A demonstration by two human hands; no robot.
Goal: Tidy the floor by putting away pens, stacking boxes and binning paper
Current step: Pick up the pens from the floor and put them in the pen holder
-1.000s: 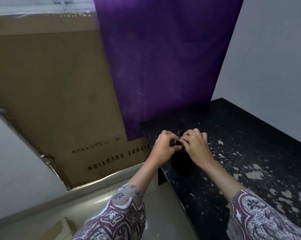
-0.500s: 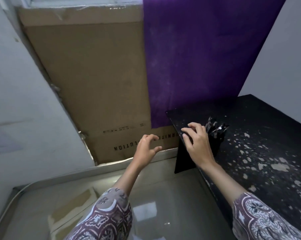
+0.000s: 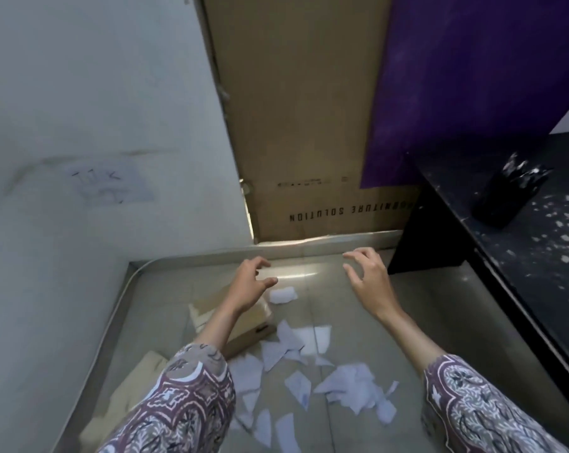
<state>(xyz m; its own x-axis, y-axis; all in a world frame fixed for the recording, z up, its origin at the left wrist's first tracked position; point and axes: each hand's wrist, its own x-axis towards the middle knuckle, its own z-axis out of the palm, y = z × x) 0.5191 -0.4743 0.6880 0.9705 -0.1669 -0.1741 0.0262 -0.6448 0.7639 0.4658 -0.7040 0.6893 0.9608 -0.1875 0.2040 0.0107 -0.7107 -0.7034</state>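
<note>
Well over a dozen torn scraps of white paper (image 3: 296,354) lie scattered on the glossy grey floor (image 3: 407,308), beside two flat brown cardboard boxes (image 3: 237,318) by the left wall. Above them the left hand (image 3: 249,284) and right hand (image 3: 370,279) hover empty, fingers loosely spread. One black pen holder (image 3: 505,197) stands on the speckled black table (image 3: 538,256) to the right.

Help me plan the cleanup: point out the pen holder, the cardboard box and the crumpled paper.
pen holder (image 3: 502,199), head view, dark side wall.
cardboard box (image 3: 244,322), head view, top face.
crumpled paper (image 3: 282,294), head view, its middle.
</note>
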